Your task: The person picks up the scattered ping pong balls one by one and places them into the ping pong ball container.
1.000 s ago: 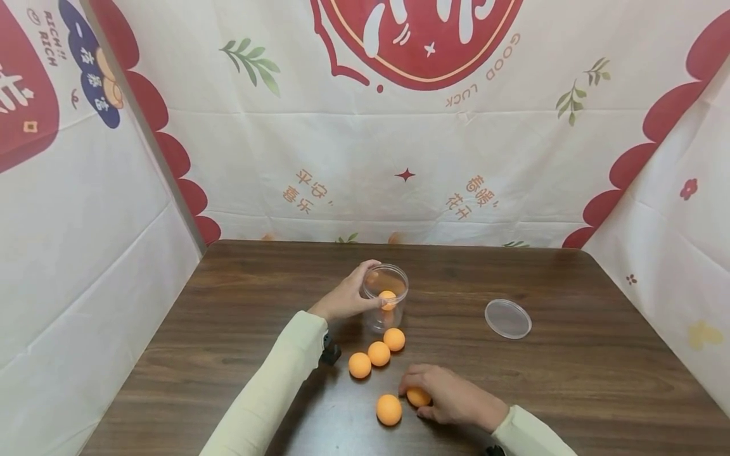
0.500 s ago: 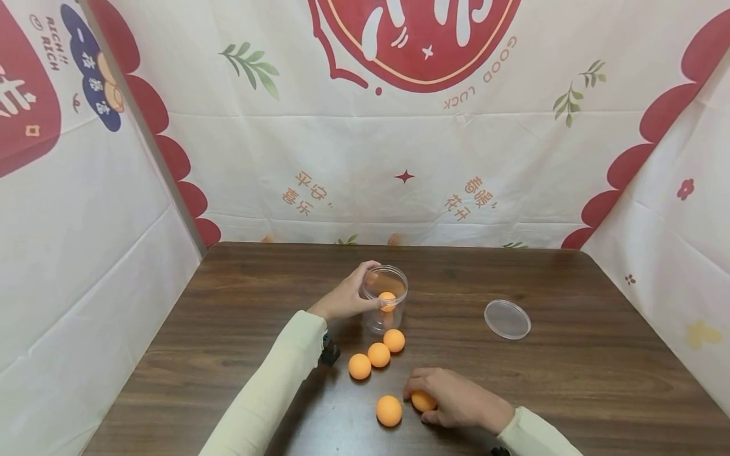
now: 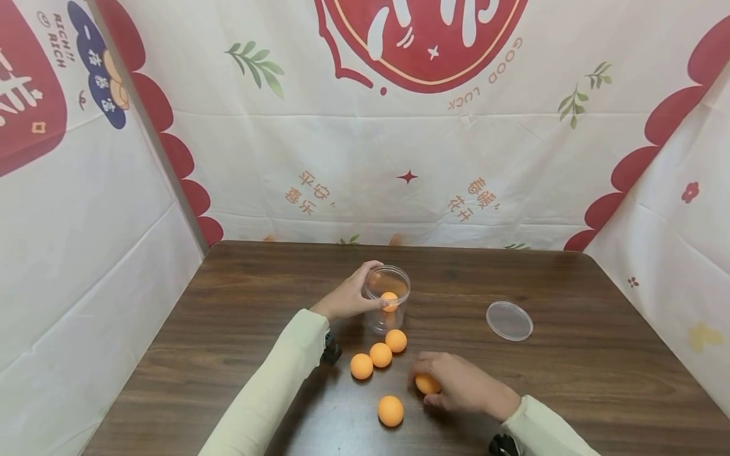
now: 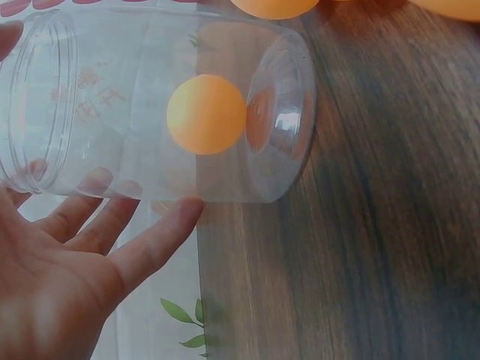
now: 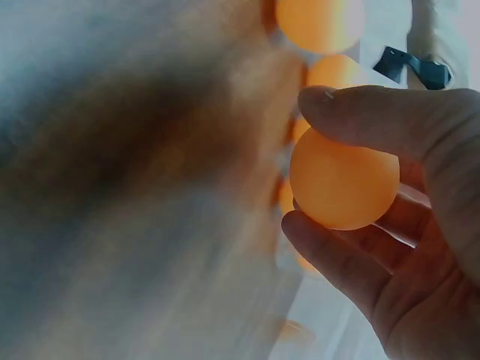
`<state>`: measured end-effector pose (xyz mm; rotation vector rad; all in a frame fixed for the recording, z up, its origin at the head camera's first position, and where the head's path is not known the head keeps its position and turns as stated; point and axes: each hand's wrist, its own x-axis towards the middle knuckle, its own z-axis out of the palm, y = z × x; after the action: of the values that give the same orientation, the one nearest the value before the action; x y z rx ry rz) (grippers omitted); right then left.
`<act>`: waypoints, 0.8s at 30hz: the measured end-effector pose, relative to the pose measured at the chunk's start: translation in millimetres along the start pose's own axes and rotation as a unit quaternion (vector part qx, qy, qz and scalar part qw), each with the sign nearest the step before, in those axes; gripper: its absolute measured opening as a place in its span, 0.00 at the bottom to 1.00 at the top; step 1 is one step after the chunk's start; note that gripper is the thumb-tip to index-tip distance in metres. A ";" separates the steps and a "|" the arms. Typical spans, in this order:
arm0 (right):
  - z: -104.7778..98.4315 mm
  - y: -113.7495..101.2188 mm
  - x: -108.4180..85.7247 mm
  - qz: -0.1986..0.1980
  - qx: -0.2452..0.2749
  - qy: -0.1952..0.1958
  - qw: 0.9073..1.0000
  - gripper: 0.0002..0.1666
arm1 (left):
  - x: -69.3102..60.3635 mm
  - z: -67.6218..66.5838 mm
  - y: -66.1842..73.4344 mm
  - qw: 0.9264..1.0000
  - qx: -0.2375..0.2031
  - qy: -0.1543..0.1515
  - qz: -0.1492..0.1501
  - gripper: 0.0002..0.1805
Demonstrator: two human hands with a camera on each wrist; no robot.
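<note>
My left hand [image 3: 349, 297] grips a clear plastic jar [image 4: 142, 157] near its open rim, with thumb and fingers around its side. Inside the jar is one orange ping-pong ball [image 4: 207, 115]. The jar stands upright on the table. Between thumb and fingers, my right hand [image 3: 462, 387] pinches another ping-pong ball [image 5: 343, 178], which appears raised just off the tabletop. In the head view, a row of three loose balls [image 3: 380, 355] runs from the jar's base toward the front left. One single ball [image 3: 390, 411] lies nearer the front, left of my right hand.
A round clear lid [image 3: 509, 320] lies flat on the brown wooden table [image 3: 599, 354], right of the jar. Printed white cloth [image 3: 365, 145] hangs behind the table and along both sides.
Over the last half second my right hand has risen slightly with the ping-pong ball, away from the single front ball. My left hand and the jar stay in place.
</note>
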<state>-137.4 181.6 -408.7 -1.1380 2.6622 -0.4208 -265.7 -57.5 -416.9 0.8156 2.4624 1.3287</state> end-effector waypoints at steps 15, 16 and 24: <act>-32.4 7.3 7.2 0.016 -0.029 0.051 0.998 0.20 | 1.2 0.2 3.6 1.000 0.010 0.014 0.003 0.43; -33.9 7.9 7.8 0.017 -0.030 0.053 0.998 0.20 | 0.9 0.6 3.7 1.000 0.009 0.014 0.005 0.43; -51.2 8.5 16.8 0.017 -0.033 0.069 0.997 0.19 | 0.8 1.7 0.5 1.000 0.005 0.014 0.007 0.43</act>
<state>-170.0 183.9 -365.1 -1.1186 2.8297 -0.4246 -265.4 -55.6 -417.4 0.8245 2.4912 1.3411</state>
